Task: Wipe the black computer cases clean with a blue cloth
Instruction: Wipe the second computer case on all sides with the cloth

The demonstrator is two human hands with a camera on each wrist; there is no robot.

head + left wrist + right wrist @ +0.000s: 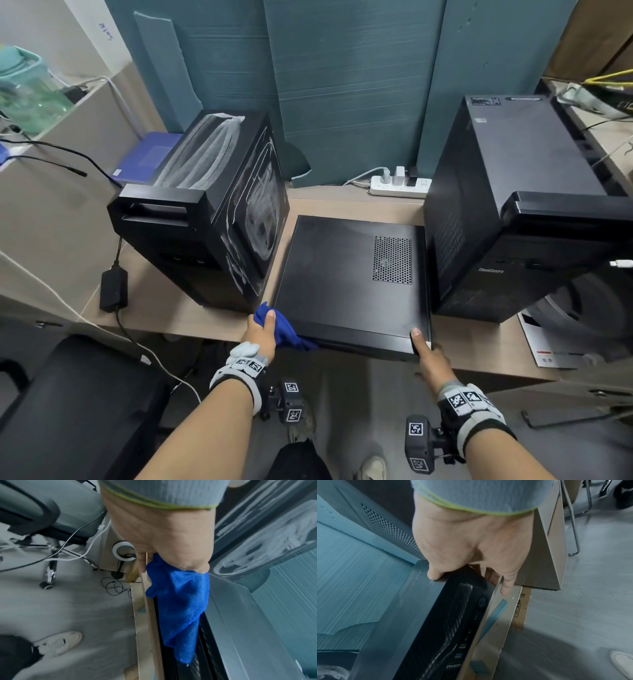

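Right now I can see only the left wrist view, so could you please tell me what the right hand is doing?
Observer: The right hand grips the near right corner of the flat case, thumb on top.
Operator: Thank you. My view shows the left hand holding the blue cloth at the other corner. Is the front panel clean?
Observer: No. The right wrist view shows a pale streak running along the front panel.
Operator: Is anything standing beyond the right hand?
Observer: Yes, an upright right tower stands close beside the flat case on the desk.
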